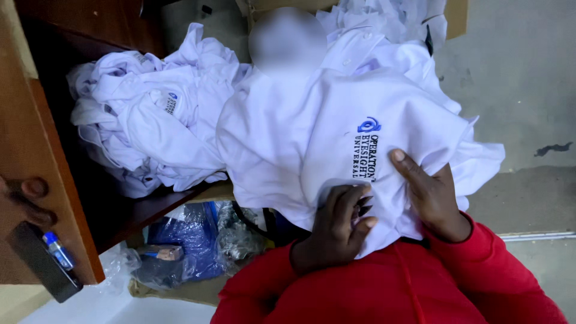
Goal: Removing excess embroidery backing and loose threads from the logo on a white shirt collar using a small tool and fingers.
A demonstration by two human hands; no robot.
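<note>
The white shirt (336, 138) lay draped over the person's lap, both hands on its near hem: left hand (339, 225) bunching the fabric, right hand (429, 195) apparently pressing flat. More shirts (144, 120) crowded the wooden shelf (150, 210) edge; bare floor (522, 78) lay rightward.

A storeroom, it seems; white shirts (150, 120) heaped on a wooden shelf (36, 156); bare concrete floor (516, 78).

Shirt (336, 138) under both hands (384, 210); shirt pile (150, 132) left (on shelf (150, 210)).
</note>
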